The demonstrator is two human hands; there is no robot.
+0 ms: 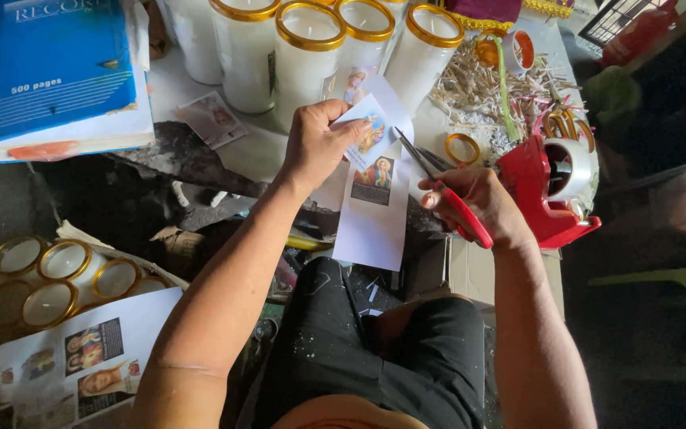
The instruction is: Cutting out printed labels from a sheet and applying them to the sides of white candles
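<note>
Left hand (315, 147): pinching the top of the paper strip (375, 202), grip clamped on it.
Right hand (478, 206): closing round the red-handled scissors (438, 187), blades meeting the strip's right edge.
Paper strip: hanging just below the candle glasses (311, 48).
Candle glasses: gold-rimmed, holding white wax.
Tape dispenser (549, 191): sitting red, right of the scissors.

White picture strip (375, 208) — red-handled scissors (438, 187) cutting it.
</note>
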